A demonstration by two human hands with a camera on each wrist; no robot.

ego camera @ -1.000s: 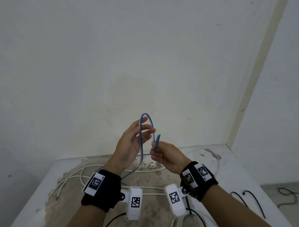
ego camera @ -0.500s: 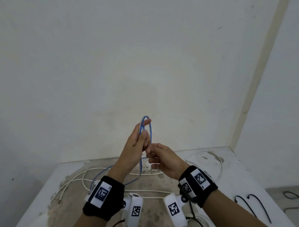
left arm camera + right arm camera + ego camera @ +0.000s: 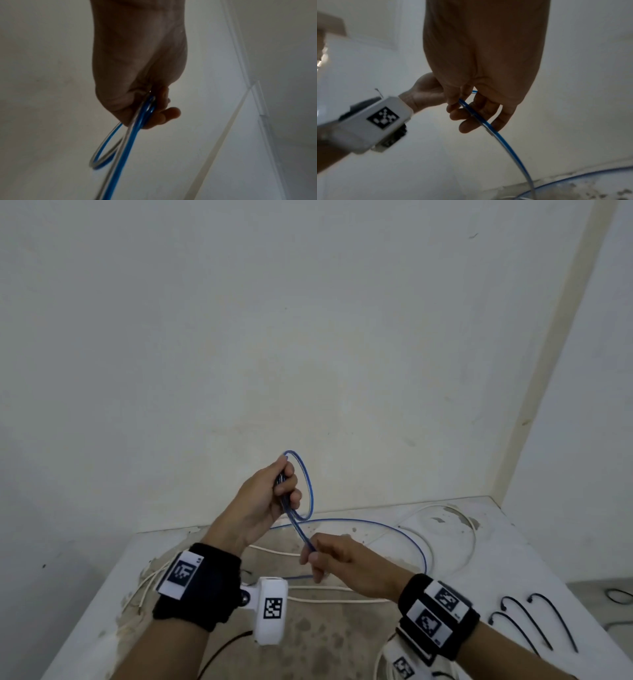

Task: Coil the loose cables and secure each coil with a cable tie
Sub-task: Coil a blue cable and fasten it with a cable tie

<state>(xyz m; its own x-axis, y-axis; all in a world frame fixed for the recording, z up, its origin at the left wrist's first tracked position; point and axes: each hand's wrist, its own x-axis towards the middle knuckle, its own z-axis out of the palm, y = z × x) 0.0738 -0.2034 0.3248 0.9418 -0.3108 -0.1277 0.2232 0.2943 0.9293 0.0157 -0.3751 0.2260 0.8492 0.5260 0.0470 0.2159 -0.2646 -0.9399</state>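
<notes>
A thin blue cable (image 3: 310, 487) forms a small loop above the table, and my left hand (image 3: 270, 498) grips the gathered strands of that loop. In the left wrist view the curled fingers (image 3: 164, 115) clamp the blue cable (image 3: 130, 135). My right hand (image 3: 329, 556) sits lower and to the right, pinching the same cable just below the loop. The right wrist view shows the cable (image 3: 488, 127) running between finger and thumb, then down toward the table. The rest of the blue cable (image 3: 394, 529) arcs loosely over the tabletop.
A stained white table (image 3: 342, 642) stands in a wall corner. White cables (image 3: 342, 599) sprawl across it, one looping at the back right (image 3: 469, 529). Three black cable ties (image 3: 537, 621) lie at the right edge. A dark cord (image 3: 222, 648) runs near my left forearm.
My right hand has dropped down and away from the left, sliding along the blue cable. The left hand has closed round the loop, which now stands wider to its right.
</notes>
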